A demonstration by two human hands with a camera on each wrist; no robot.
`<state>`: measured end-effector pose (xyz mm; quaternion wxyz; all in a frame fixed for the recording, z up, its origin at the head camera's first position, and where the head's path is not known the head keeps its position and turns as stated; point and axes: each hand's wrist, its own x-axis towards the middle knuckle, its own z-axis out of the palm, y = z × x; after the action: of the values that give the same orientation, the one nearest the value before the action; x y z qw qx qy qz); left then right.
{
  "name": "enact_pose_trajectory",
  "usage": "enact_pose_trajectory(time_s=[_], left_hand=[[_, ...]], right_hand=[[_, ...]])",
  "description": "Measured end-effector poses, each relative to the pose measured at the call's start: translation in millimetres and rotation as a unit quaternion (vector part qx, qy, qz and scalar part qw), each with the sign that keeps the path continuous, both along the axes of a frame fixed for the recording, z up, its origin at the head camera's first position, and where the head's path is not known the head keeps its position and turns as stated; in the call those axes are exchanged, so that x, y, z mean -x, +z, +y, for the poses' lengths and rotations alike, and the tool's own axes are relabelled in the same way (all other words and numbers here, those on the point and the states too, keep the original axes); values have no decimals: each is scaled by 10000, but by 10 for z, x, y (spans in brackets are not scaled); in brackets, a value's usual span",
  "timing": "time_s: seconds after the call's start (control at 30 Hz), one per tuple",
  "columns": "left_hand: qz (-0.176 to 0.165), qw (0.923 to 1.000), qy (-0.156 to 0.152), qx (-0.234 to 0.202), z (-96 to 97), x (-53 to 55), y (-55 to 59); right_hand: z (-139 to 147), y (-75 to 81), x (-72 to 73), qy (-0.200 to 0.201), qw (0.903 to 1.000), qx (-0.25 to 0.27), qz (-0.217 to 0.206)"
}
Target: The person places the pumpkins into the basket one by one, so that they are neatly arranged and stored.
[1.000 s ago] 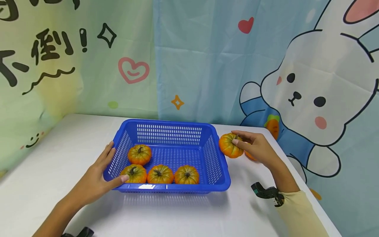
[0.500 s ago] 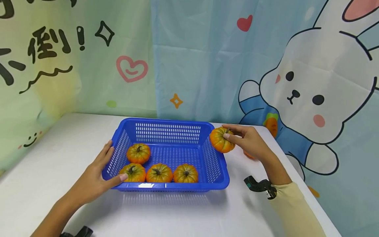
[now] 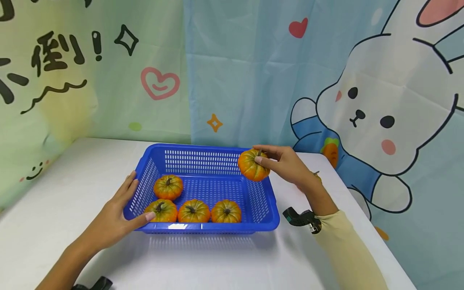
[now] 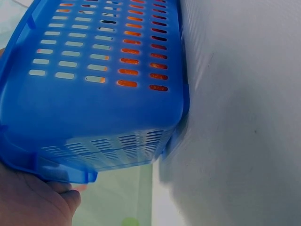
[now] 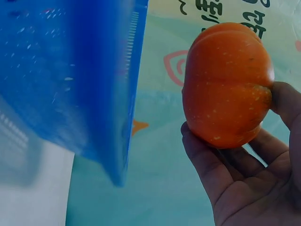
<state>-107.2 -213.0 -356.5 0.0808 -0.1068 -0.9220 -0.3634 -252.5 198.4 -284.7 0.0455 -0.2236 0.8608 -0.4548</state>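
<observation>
My right hand pinches a small orange-green pumpkin between thumb and fingers, over the right end of a blue perforated basket. In the right wrist view the pumpkin's smooth orange underside faces the camera, beside the blurred basket wall. My left hand holds the basket at its front left corner, thumb over the rim and fingers along the outside of the left wall. Inside, three pumpkins line the front wall, among them the middle pumpkin; another pumpkin sits behind them on the left.
One more pumpkin stands on the white table to the right of the basket, mostly hidden by my right wrist. A printed curtain hangs behind the table. The table's right edge runs beside my right sleeve.
My right hand has carried the pumpkin leftward and up, from beside the basket's right rim to over its inside. The left hand keeps its place on the corner.
</observation>
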Motion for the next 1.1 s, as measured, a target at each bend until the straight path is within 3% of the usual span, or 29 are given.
enact_pose_trajectory(time_s=[0.33,0.97,1.1], left_hand=[[43,9999,36,83,-2,5,4],[-15,9999,38,129,-11,8,-14],[-20,9999,35,97,-4,12,-12]], right_hand=[[-245,94,109,569,9973,398,252],[-764,75,222,1289,9916,39,140],[-873,37,281,1421,9893,-263,199]])
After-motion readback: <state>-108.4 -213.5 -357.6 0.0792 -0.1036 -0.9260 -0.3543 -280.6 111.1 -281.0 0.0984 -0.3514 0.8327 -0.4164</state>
